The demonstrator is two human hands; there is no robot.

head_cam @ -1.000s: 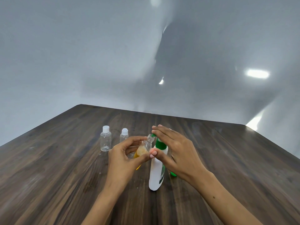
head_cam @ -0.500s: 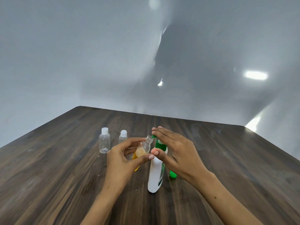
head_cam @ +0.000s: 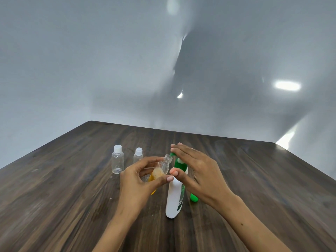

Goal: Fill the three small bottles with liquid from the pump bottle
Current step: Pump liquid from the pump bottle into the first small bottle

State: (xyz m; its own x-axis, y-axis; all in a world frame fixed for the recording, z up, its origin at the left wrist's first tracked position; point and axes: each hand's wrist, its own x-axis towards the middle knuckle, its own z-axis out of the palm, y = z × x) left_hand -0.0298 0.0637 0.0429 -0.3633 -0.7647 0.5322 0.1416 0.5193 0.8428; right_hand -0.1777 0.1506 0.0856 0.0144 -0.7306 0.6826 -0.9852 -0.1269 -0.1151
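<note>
I have a single wide-angle view, from the camera worn on the person's head, facing forward and slightly down across the dark wooden worktop (head_cam: 72,197) toward its far edge and the pale grey wall (head_cam: 72,70) beyond. It sits close: both forearms enter from the bottom edge, and the hands, left hand (head_cam: 134,180) and right hand (head_cam: 200,171), meet just below the middle of my picture. The wall fills the upper half, and no second view overlaps it.
</note>
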